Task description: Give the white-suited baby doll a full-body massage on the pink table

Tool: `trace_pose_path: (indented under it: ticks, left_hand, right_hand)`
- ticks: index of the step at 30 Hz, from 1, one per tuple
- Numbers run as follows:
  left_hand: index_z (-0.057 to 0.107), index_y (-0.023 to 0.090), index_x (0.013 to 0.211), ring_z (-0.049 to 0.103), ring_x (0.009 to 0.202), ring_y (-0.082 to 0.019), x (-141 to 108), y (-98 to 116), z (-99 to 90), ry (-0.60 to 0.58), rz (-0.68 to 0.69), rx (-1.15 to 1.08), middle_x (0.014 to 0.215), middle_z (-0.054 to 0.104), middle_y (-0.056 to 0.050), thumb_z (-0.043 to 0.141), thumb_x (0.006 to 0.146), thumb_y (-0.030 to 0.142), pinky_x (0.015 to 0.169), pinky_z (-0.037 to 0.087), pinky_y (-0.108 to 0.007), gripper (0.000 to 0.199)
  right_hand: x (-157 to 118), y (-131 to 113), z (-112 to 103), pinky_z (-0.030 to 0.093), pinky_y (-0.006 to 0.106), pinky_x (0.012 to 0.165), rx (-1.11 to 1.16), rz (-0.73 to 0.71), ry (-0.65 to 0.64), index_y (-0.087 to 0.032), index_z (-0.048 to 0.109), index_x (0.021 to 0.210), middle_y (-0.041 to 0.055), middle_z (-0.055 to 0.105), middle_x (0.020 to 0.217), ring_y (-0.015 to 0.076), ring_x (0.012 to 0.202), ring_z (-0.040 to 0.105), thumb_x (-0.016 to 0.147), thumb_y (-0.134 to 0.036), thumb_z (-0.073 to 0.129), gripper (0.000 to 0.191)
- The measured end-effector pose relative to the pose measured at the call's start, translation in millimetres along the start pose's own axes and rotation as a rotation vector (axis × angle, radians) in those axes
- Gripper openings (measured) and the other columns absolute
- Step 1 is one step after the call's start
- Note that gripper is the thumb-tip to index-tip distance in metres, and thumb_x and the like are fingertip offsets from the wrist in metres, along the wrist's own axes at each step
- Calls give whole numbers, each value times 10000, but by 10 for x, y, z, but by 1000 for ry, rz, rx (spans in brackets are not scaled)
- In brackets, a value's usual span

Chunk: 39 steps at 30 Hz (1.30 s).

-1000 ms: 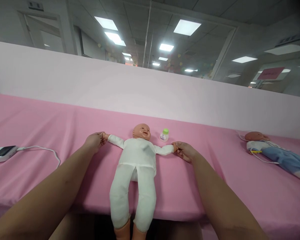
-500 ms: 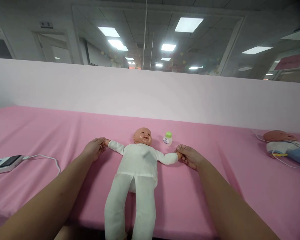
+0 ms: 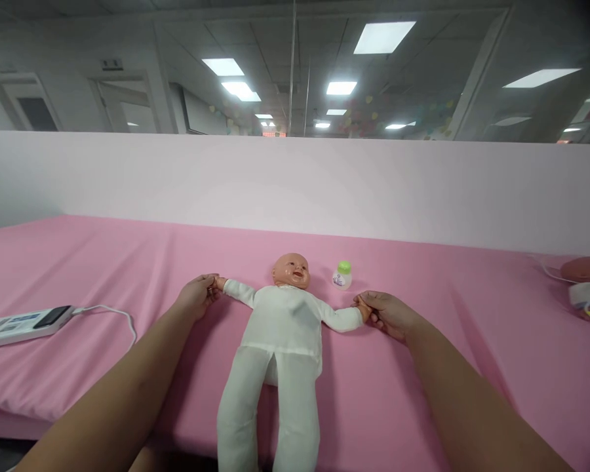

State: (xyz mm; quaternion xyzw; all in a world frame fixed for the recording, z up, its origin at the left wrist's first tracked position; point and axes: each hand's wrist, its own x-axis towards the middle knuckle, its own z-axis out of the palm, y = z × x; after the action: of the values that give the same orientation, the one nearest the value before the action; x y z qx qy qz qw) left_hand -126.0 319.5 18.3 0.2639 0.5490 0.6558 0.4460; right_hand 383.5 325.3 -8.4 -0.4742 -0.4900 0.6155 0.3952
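A baby doll (image 3: 286,321) in a white top and white trousers lies face up on the pink sheet (image 3: 383,400), its arms stretched out to both sides. My left hand (image 3: 200,296) pinches the doll's hand on the left. On the other side, my right hand (image 3: 386,313) has its fingers closed round the doll's other hand. Just right of the doll's head stands a small clear bottle (image 3: 343,276) with a green cap, touched by neither hand. The lower ends of the doll's legs are cut off by the frame.
A white power strip (image 3: 27,326) with a cable lies at the left. Part of another doll (image 3: 587,269) with cloth and tubing shows at the right edge. Behind the sheet rises a low white wall (image 3: 295,183) with glass above it.
The camera view has turned slightly left, so everything sits further right in the picture. Both hands still hold the doll's hands, and the doll's pose looks nearly the same.
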Motion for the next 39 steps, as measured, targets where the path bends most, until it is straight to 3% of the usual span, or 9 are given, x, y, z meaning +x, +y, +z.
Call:
trace_pose_path:
  ticks: [5,8,11,15,21,28,32,39]
  left_hand:
    - [686,101,978,619,577,-127,-40,-7,6,-20,7,-22,746,661,-66,605,890,72,573,562,-227,123]
    - [688,97,984,646,609,-135,-48,2,7,-44,-8,-29,766,673,-74,595,867,26,588,570,-226,166]
    - [687,100,937,641,603,-126,-25,2,0,-71,-19,-31,749,666,-66,584,855,4,585,565,-215,163]
    - [652,115,834,597,553,-115,11,-21,-16,-112,12,-11,703,644,-57,677,865,82,535,535,-211,51]
    - [584,146,764,607,552,-141,28,-46,-23,-98,49,32,649,604,-38,688,917,194,501,522,-232,191]
    - [647,103,831,614,553,-141,33,-16,-6,-113,17,58,681,647,-79,612,866,87,538,565,-234,52]
    - [685,82,882,657,603,-155,27,0,-21,-130,-11,31,758,687,-117,567,842,49,587,602,-245,129]
    - [711,90,896,676,647,-151,32,31,-45,-220,-21,5,786,695,-111,576,795,-10,634,620,-232,196]
  right_hand:
    - [-55,-7,-39,485,199,505,46,-5,-44,-171,773,1058,50,656,808,102,603,516,881,-374,769,269]
    - [-101,-26,-108,600,223,690,89,20,-115,-199,770,1124,84,713,1016,146,802,649,855,-309,808,292]
    - [-116,-46,-174,626,241,816,105,44,-147,-231,758,1171,87,707,1191,183,987,688,819,-266,843,364]
    - [-74,-76,-211,598,193,719,81,41,-195,-215,760,1087,56,710,1019,137,848,675,759,-253,895,357]
    - [-18,-107,-165,484,158,550,32,38,-180,-173,704,886,20,646,766,73,606,531,773,-343,891,277]
    - [19,-92,-140,515,164,550,64,22,-116,-163,728,909,36,633,792,84,616,517,861,-330,787,184]
    - [75,-51,-193,530,146,518,92,54,-61,-166,752,981,49,652,831,79,600,526,896,-259,741,127]
    - [17,-67,-225,623,158,713,205,58,-155,-176,753,1113,79,696,1032,130,857,686,848,-160,788,268]
